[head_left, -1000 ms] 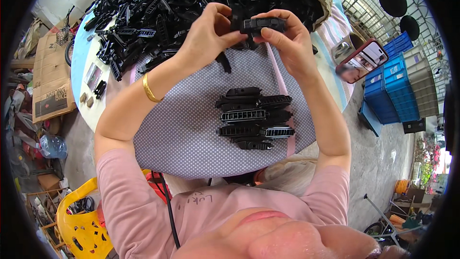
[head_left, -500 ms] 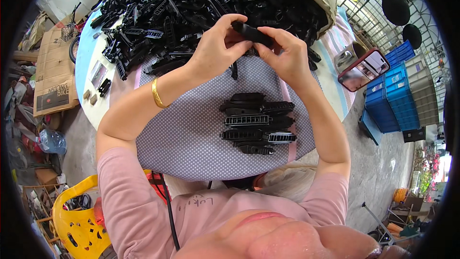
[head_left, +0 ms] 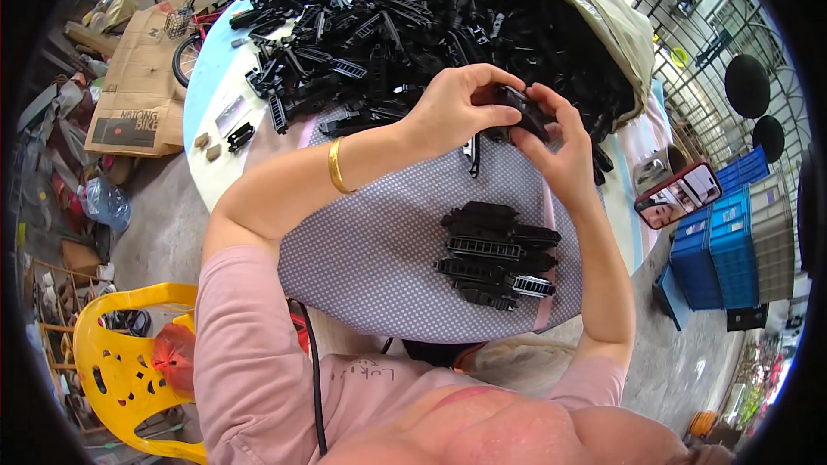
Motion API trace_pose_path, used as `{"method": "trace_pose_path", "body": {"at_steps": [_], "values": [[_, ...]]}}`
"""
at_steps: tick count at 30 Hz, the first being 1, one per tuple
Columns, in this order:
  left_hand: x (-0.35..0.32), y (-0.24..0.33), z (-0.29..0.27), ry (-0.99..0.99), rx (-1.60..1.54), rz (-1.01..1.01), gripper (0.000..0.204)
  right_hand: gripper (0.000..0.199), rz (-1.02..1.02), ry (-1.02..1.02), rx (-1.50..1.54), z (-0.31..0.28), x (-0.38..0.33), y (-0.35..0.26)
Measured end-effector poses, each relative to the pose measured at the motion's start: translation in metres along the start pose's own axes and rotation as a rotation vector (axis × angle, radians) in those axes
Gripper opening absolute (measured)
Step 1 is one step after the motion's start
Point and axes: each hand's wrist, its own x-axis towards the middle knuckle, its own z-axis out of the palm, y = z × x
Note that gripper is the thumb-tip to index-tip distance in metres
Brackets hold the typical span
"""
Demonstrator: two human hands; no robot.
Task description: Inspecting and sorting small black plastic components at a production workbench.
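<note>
The person sat at a round table [head_left: 202,77] with both hands up in front of them. The left hand [head_left: 457,103] and the right hand [head_left: 560,151] were both closed around one small black plastic part [head_left: 524,110]. The left hand's fingers curled over the part from the top and left. The right hand's fingers pinched it from the right side. The part was held in the air, just above the near edge of a big heap of black plastic parts [head_left: 413,26] that covered most of the table top. A gold bangle [head_left: 335,165] sat on the left wrist.

Below the hands lay a grey dotted cloth [head_left: 379,250], spread over the person's lap and the table edge. On the cloth, under the right forearm, was a small neat stack of black parts [head_left: 495,254]. Some looked like little grilles with slats.

A tan sack [head_left: 594,9] stood open behind the heap, with parts spilling out of it. A phone in a red case [head_left: 680,195] leaned near the right edge of the table. Blue crates [head_left: 732,241] were stacked on the floor to the right. A yellow plastic chair [head_left: 121,370] stood on the left, near the person's left shoulder. A flat cardboard box [head_left: 138,95] lay on the ground beyond the table on the left
</note>
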Motion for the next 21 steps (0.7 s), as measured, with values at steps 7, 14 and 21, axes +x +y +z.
{"method": "trace_pose_path", "body": {"at_steps": [7, 14, 21], "values": [[0.002, -0.003, -0.004, -0.052, 0.272, 0.028, 0.030, 0.045, 0.182, -0.217, 0.076, -0.007, 0.005, -0.002], [0.003, -0.007, -0.001, -0.036, 0.116, 0.141, 0.027, 0.029, 0.040, -0.099, 0.015, -0.006, 0.003, -0.005], [0.000, -0.001, -0.002, -0.145, -0.035, -0.057, 0.032, 0.031, 0.137, -0.250, 0.425, -0.030, 0.013, 0.016]]}}
